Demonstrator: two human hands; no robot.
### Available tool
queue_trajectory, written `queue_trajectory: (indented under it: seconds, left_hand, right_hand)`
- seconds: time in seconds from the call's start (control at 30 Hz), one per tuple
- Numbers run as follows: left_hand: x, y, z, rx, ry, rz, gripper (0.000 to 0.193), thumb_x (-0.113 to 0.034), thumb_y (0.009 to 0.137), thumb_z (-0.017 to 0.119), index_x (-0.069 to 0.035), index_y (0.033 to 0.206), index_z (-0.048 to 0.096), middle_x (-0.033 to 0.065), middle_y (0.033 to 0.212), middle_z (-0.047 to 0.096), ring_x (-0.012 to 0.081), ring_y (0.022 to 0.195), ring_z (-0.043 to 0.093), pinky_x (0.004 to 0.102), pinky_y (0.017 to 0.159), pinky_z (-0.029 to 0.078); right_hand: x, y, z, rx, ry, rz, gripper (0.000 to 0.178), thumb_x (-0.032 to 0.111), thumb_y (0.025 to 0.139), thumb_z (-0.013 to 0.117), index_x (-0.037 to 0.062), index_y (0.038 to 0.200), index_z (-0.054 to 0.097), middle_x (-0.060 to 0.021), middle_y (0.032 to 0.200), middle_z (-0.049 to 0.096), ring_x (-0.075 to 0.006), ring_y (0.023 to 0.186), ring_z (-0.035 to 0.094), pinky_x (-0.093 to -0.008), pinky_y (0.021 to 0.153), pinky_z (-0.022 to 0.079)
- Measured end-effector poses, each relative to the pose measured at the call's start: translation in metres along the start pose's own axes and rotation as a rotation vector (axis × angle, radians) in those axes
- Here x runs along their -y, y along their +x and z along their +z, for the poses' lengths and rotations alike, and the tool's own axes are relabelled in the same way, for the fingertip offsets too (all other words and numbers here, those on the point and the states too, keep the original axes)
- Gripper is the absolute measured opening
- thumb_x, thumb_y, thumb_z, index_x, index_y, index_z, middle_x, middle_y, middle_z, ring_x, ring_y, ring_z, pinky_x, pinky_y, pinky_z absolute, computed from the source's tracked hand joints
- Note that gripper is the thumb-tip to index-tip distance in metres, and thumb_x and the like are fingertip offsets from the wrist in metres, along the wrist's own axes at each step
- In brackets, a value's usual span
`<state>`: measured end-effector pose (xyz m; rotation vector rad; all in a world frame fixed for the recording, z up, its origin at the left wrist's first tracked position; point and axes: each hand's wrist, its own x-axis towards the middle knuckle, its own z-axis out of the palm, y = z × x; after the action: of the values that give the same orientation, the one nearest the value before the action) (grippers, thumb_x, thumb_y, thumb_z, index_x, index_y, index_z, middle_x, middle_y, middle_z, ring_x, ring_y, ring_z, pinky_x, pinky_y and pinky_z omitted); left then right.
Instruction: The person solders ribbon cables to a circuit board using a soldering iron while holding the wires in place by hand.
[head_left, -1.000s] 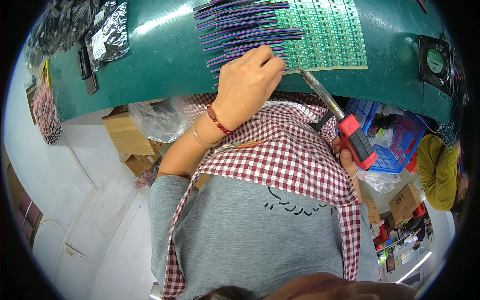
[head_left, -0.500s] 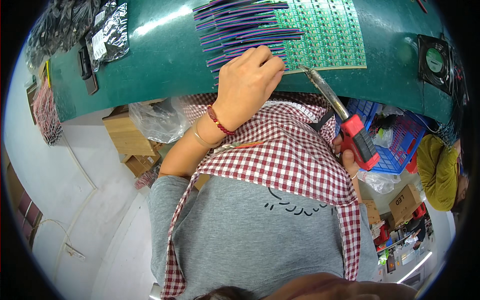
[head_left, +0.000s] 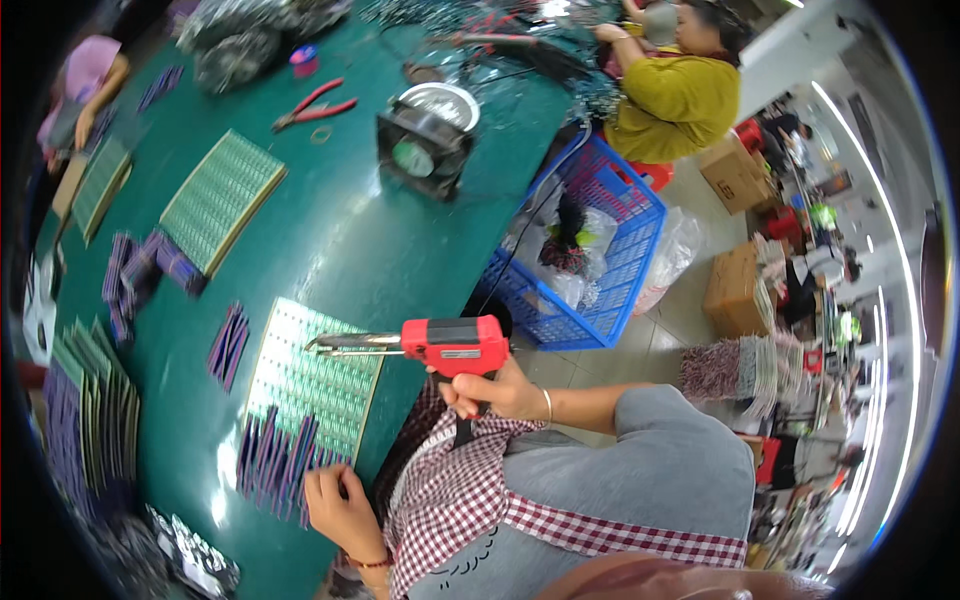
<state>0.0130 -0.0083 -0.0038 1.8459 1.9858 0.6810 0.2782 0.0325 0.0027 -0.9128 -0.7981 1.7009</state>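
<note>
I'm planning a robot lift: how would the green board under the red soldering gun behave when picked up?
The board would probably stay stiff, since it lies flat like a panel. It looks light for its size, given its thin edge. The slim purple wires may sag or swing, as they overhang one side.

The right hand is wrapped in a firm grip, fingers curled, with its forearm reaching leftward, roughly level, from a bent elbow at the right. Nearer and farther left, the left hand shows its back, knuckles bent and fingers pointing far, its wrist low at the near side; whether its fingertips meet cannot be told.
</note>
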Motion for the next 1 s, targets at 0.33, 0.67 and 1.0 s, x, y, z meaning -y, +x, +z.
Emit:
queue_trajectory:
  seconds: [0.33,0.67,1.0]
  left_hand:
    - [-0.012,-0.004,-0.009,0.027,0.149,0.056,0.013,-0.018,0.082,0.067,-0.011,0.092,0.069,0.0085,0.09,0.062,0.0298,0.085,0.061,0.0399,0.071,0.049]
    - [0.002,0.0,-0.012,0.063,0.156,0.147,0.014,-0.018,0.084,0.065,-0.005,0.091,0.067,0.0134,0.091,0.061,0.0348,0.084,0.058,0.0433,0.073,0.048]
    - [0.004,0.002,-0.012,-0.004,0.116,0.178,0.009,-0.017,0.076,0.069,-0.01,0.082,0.071,0.0121,0.078,0.062,0.0354,0.071,0.059,0.0461,0.066,0.047]
  right_hand:
    - [-0.007,0.018,0.021,-0.018,-0.01,-0.107,0.026,0.025,0.091,0.064,-0.0006,0.09,0.058,-0.0069,0.074,0.061,-0.01,0.053,0.056,-0.0265,0.052,0.047]
    - [-0.003,0.05,0.026,-0.054,-0.113,-0.274,0.032,0.033,0.091,0.062,0.0018,0.086,0.06,-0.0053,0.073,0.061,-0.0114,0.061,0.058,-0.0267,0.052,0.046]
    - [-0.033,0.08,0.029,-0.07,0.149,-0.208,0.037,0.037,0.091,0.061,0.0004,0.087,0.057,-0.0077,0.074,0.061,-0.0148,0.062,0.058,-0.0287,0.059,0.047]
